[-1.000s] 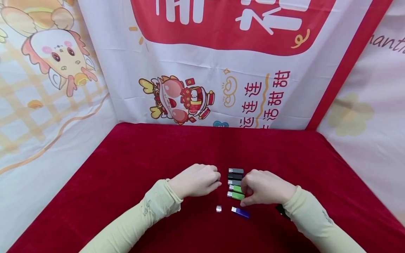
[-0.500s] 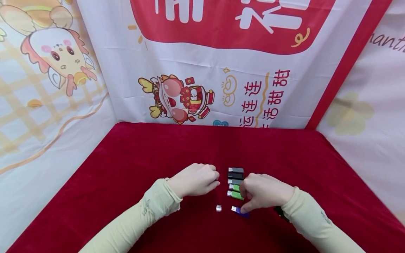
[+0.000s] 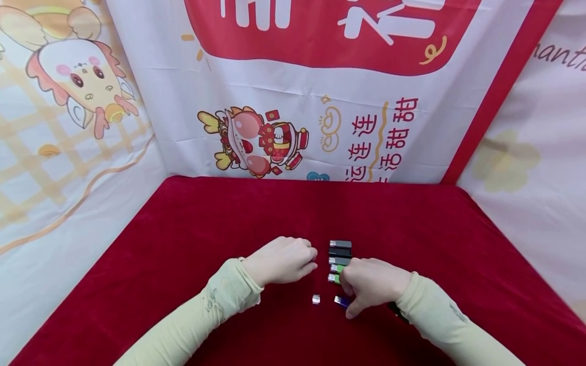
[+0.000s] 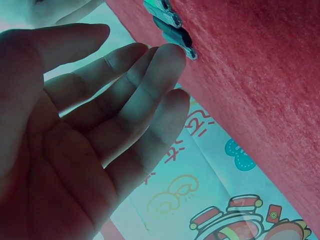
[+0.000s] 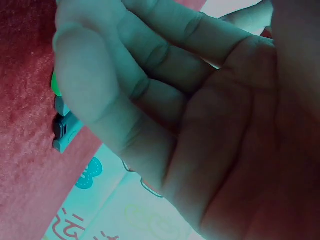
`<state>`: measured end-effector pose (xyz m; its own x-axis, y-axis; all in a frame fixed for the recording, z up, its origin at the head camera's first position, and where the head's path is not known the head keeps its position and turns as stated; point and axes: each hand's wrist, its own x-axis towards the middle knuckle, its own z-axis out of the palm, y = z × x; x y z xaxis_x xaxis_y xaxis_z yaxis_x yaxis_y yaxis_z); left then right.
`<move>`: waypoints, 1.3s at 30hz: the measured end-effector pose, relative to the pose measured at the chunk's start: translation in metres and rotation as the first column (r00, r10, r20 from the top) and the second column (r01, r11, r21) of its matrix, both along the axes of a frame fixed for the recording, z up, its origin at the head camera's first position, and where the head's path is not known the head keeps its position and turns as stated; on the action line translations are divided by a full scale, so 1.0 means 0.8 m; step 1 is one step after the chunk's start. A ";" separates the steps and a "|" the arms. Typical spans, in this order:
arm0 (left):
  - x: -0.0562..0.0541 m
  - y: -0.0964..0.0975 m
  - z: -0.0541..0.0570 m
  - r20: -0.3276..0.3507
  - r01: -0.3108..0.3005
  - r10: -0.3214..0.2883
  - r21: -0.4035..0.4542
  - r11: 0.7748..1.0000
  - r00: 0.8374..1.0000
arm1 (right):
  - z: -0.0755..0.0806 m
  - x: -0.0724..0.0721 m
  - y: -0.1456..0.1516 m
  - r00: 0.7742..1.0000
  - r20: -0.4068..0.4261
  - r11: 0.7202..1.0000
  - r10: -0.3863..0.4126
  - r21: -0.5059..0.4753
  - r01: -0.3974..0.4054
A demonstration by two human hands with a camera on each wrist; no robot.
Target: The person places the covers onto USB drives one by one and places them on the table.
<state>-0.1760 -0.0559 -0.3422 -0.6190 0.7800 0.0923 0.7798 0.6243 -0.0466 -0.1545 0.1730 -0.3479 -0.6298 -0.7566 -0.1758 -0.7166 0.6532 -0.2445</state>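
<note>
In the head view my right hand (image 3: 373, 283) is lowered over a purple-blue USB flash drive (image 3: 343, 302) on the red cloth. The thumb lies on its near side and the bent fingers on its far side; most of the drive's body is hidden, its silver plug pointing left. Just left of it lies a small silver piece (image 3: 316, 299). My left hand (image 3: 283, 260) hovers with loosely bent fingers and an unfilled palm, left of a row of USB flash drives: a grey one (image 3: 341, 244), a black one (image 3: 340, 252), another grey (image 3: 339, 261) and two green ones (image 3: 334, 278).
The red cloth (image 3: 256, 208) covers the table up to a printed white curtain (image 3: 284, 86) at the back. Patterned cloth hangs at both sides. A dark object (image 3: 397, 311) shows partly under the right sleeve.
My right hand has moved nearer and slightly left, from beside the green drives down over the purple-blue one. My left hand has stayed in place, and the drives lie as before.
</note>
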 end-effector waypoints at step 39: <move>0.000 -0.001 0.002 0.002 -0.020 0.020 -0.003 1.000 1.000 | 0.001 -0.009 0.000 0.993 0.054 0.991 0.108 -0.084 -0.103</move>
<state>-0.1763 -0.0570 -0.3405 -0.6348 0.7676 0.0887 0.7672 0.6398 -0.0463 -0.1619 0.1730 -0.3472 -0.5361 -0.8316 -0.1453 -0.7636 0.5511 -0.3366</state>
